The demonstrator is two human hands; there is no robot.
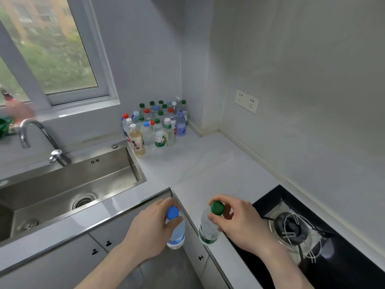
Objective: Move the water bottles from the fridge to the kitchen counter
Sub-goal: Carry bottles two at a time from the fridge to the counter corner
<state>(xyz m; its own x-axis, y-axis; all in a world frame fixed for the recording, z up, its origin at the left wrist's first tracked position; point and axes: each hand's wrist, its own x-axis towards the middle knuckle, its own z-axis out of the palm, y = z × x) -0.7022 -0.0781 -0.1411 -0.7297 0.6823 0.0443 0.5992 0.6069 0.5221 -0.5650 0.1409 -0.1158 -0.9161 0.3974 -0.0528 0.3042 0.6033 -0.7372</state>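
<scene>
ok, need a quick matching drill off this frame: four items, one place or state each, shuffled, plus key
Items:
1. blue-capped bottle
2. green-capped bottle
3. bottle cluster
4. gas burner

Places/states:
A. back corner of the counter, by the wall
B. gripped near the cap by the left hand
C. in the black cooktop, at right
D. gripped near the cap by the right hand

Pairs: 1-B, 2-D, 3-A, 4-C

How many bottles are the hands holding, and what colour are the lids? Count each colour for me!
Blue-capped bottle, held by the left hand: 1
Green-capped bottle, held by the right hand: 1
Total: 2
</scene>
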